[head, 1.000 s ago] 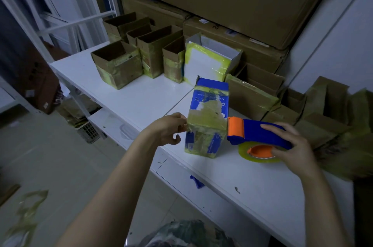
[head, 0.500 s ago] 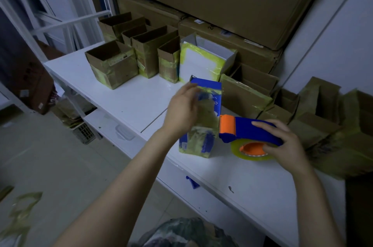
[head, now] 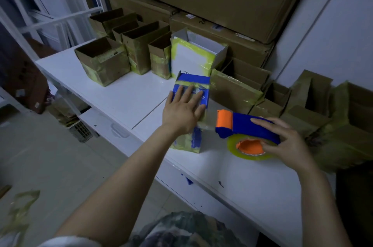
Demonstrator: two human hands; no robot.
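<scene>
**Blue box upright between the hands, dispenser at its right flank**

The blue box (head: 193,80) stands on end on the tabletop (head: 125,95), close to the front edge. Its long axis runs up and down, and its broad face is turned towards us. Our left hand (head: 182,109) lies flat on that face, fingers straight and spread, pressing on the upper half. It curls round nothing. Our right hand (head: 286,143) grips the dispenser (head: 246,127), fingers over the blue body and thumb by the orange core of the roll (head: 250,152).

The coming move, as we judge it, turns on one relation. The dispenser sits just to the right of the box, with its orange roller end aimed at the box's right edge and a small gap between them. The left hand is the nearer one, already on the box, so the right has to bring the tool across.

Much is hard to read in the dim light. A pale strip may run from the roller to the box, but we cannot tell whether it is attached. The palm hides the middle of the face. We cannot see the box's rear or right side, or the cutting blade.
</scene>
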